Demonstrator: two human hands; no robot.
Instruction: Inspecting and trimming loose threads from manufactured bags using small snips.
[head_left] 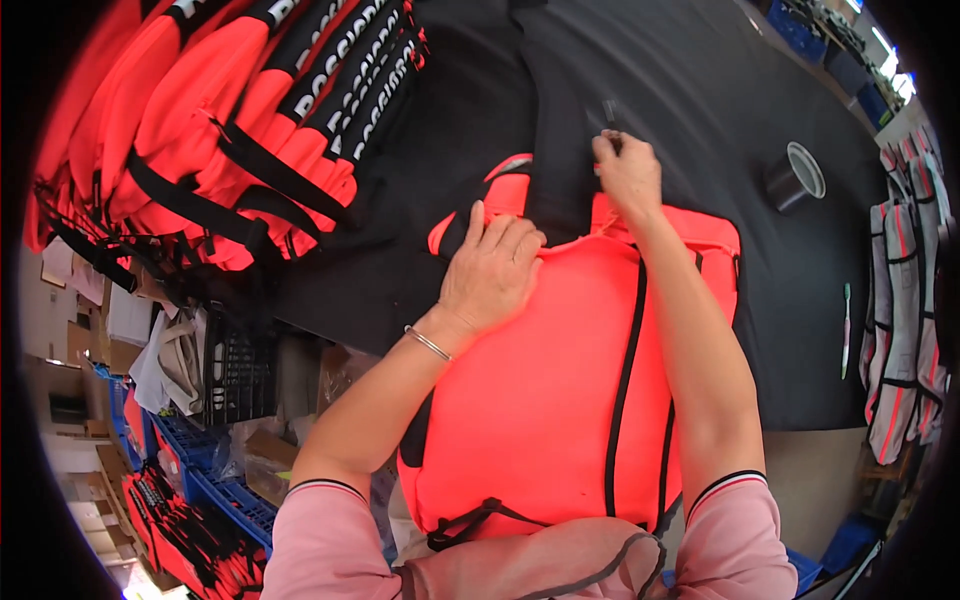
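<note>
Neon red-orange fabric bag with thin black straps [540, 400] lies spread, near end against the person's body, top end on a table under black cloth [680, 80]. Left hand [490, 270] rests palm-down at the bag's top edge, fingers close together; cannot tell whether it pinches the fabric. Right hand [630, 180], just above that edge, is closed round a small dark object [613, 141], kind unclear. Between the hands, a wide black fabric strip [562, 170] runs away from the bag. Step in hand: likely detail work along the top edge. Next move probably calls for a steady left hand on the fabric and careful placing by the right. Farther off: black cylindrical cup [788, 186] right, pile of red-and-black bags [200, 110] left.
</note>
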